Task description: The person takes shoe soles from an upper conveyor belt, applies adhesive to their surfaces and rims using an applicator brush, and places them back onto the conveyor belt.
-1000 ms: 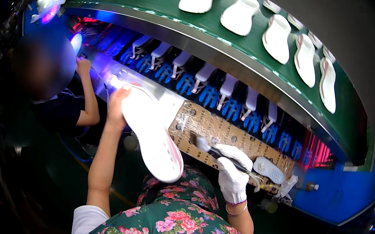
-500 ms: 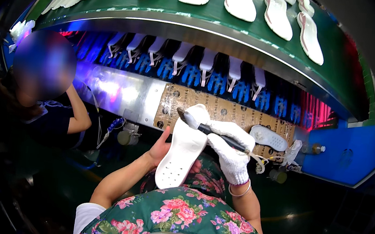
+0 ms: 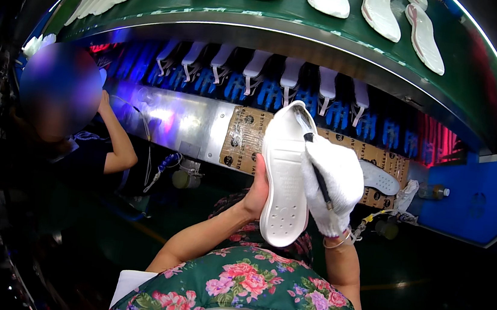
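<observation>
A white shoe sole (image 3: 285, 183), with small round holes at its near end, stands lengthwise in front of me. My bare left hand (image 3: 255, 193) grips its left edge, the thumb showing and the other fingers hidden behind it. White knit covers my right hand (image 3: 340, 180), which is closed round a slim brush (image 3: 320, 184) with a dark handle. The brush's tip lies inside the raised rim at the sole's far end. A lighter grey-white sole (image 3: 378, 178) rests on the cardboard (image 3: 241, 139) past my right hand.
Several white soles (image 3: 378, 11) lie on the green conveyor belt (image 3: 239, 12) above. Below it, pale shoe parts (image 3: 327, 83) hang in a row before blue holders. To the right are a clear bottle (image 3: 435, 191) and a thin hose. A co-worker's arm (image 3: 118, 141) is at left.
The sole has moved right and away from me and now stands straighter. My right hand has turned, and the brush tip has shifted toward the sole's far end. The soles on the belt have shifted rightward.
</observation>
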